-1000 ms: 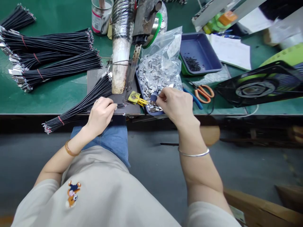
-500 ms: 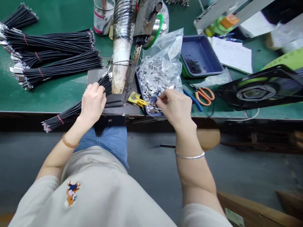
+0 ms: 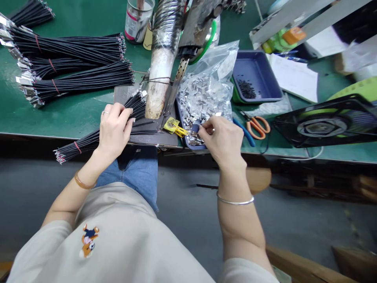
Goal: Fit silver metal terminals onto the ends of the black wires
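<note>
My left hand (image 3: 114,125) rests closed over a bundle of black cables (image 3: 90,141), its fingers curled on them at the table's front edge. Several cable ends stick out to its right over a grey plate (image 3: 144,138). At the shallow blue tray (image 3: 195,147), my right hand (image 3: 224,138) has thumb and forefinger pinched low over small silvery metal pieces (image 3: 193,118). What sits between those fingertips is too small to make out. A yellow clip-like tool (image 3: 176,127) lies just left of the tray.
Tied cable bundles (image 3: 85,80) lie at the left. A machine with a wrapped column (image 3: 157,84) rises behind the plate. To the right are a deeper blue tray (image 3: 273,92) with tiny black parts, orange-handled scissors (image 3: 257,127), blue-handled pliers (image 3: 246,131) and a black fan (image 3: 321,125).
The view has shifted slightly, so the table things appear further right. My right hand stays at the metal pieces with small finger movement; my left hand stays on the cables.
</note>
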A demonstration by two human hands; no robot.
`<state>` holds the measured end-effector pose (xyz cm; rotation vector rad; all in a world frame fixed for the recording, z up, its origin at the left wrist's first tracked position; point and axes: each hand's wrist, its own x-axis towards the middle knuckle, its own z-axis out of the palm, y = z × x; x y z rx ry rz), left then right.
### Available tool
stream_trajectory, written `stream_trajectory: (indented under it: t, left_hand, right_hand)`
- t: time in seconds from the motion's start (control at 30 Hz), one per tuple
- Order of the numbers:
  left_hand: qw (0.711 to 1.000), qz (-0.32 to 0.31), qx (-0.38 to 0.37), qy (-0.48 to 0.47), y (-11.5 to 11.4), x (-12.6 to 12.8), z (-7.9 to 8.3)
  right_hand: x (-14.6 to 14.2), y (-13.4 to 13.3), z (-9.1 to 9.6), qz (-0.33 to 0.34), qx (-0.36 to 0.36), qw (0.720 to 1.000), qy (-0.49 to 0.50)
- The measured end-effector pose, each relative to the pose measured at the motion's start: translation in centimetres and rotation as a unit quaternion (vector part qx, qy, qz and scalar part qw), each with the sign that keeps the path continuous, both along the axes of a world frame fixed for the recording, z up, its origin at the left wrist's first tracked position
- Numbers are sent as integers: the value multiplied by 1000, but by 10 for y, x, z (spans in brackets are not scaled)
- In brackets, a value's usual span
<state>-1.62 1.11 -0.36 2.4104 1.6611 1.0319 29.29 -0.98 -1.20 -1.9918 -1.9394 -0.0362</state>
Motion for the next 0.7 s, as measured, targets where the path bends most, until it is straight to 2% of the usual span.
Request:
stream_trajectory:
  t: [0.2, 0.33, 0.47, 0.6, 0.7]
  left_hand:
    - [995, -68, 64, -21, -9, 1, 1]
    - [988, -142, 56, 18, -12, 12, 0]
    - [982, -171, 44, 66, -12, 20, -7]
    - [977, -197, 73, -29, -18, 22, -8]
    - [960, -243, 25, -135, -25, 22, 1]
  right_hand:
    - [0, 0, 0, 1, 5, 1000, 2]
    - [-1, 0, 0, -4, 6, 1000, -2]
    - [1, 1, -1, -6, 26, 1000, 0]
    - [0, -4, 5, -13, 71, 997, 12]
    - [-18, -15, 15, -33, 144, 987, 65]
